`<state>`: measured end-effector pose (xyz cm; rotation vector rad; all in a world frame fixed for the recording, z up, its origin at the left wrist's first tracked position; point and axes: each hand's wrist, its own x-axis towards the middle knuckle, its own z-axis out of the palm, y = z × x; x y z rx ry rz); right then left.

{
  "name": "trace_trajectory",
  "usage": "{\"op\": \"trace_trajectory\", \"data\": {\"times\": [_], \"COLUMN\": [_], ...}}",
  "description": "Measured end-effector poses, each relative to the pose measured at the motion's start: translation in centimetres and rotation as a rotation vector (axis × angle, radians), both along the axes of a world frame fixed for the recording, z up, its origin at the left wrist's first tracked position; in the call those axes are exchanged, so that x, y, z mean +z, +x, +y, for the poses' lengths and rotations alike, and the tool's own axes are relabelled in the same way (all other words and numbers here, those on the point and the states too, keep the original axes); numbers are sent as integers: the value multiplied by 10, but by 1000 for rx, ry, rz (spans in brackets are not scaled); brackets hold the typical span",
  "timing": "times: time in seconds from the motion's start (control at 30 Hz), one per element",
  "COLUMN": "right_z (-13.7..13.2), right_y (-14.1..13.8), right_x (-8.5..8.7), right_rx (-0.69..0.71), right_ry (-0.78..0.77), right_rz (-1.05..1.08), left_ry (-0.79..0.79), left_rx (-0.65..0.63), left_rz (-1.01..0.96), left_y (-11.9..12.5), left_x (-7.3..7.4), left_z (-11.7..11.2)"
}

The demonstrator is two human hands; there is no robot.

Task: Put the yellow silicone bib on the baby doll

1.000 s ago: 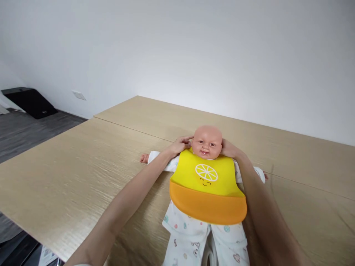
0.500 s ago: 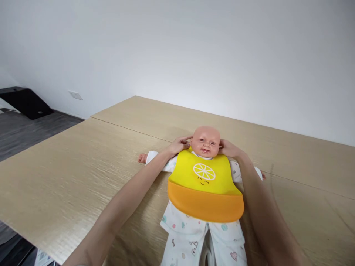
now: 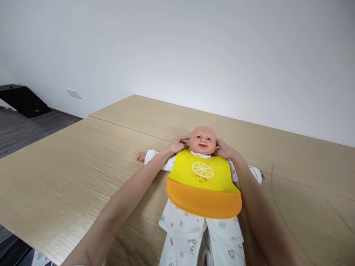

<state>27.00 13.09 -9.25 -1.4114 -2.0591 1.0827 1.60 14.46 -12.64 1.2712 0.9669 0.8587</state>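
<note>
A baby doll (image 3: 202, 137) lies on its back with its arms spread, dressed in a white printed outfit (image 3: 184, 236). Over its chest is a yellow bib (image 3: 180, 166) with a white citrus slice and an orange pocket at the bottom. My left hand (image 3: 177, 145) is beside the doll's neck, its fingers closed at the bib's neck edge. On the other side, my right hand (image 3: 226, 150) is closed at the bib's neck strap. Both sets of fingertips are partly hidden behind the doll's head and neck.
The doll rests on a light wooden table (image 3: 83, 162) with a seam across it. A white wall (image 3: 194, 55) stands behind the far edge. A black wedge-shaped box (image 3: 24, 101) sits on the grey floor at far left, near a wall socket (image 3: 73, 93).
The doll's head and the bib have shifted slightly left in view. My right hand has come a little to the left with them; both hands stay at the neck.
</note>
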Motion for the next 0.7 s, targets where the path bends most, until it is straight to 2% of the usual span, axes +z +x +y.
{"op": "trace_trajectory", "data": {"times": [0.3, 0.53, 0.7], "right_z": [2, -3, 2], "right_y": [2, -4, 4], "right_x": [-3, 5, -5], "right_rx": [48, -66, -45], "right_ry": [55, 5, 13], "right_rz": [-2, 9, -13], "left_ry": [47, 58, 52], "left_rx": [61, 54, 73], "left_rz": [142, 182, 186], "left_y": [-1, -1, -1], "left_x": [5, 9, 10], "left_z": [0, -2, -2]}}
